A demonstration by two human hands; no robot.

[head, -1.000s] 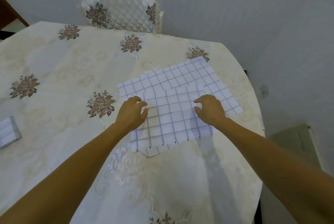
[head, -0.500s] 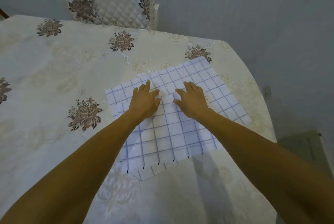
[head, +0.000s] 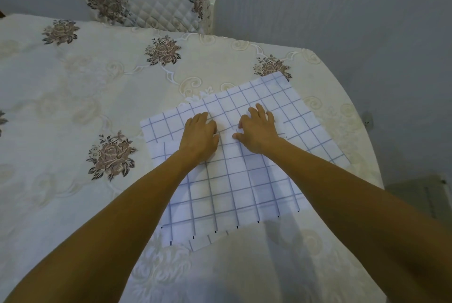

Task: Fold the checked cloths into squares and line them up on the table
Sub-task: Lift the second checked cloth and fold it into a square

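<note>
Cream tablecloth [head: 73, 97], grey wall [head: 342, 9] — left hand [head: 199, 136], right hand [head: 258, 131] press flat on checked cloth [head: 234, 187].

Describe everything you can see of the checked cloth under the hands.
The checked cloth is white with a thin blue grid and looks like soft fabric. It lies flat on the cream flowered tablecloth, toward its right side, folded over itself with its layers askew; a strip pokes out at the near edge. The left hand and right hand press flat on its middle.
</note>
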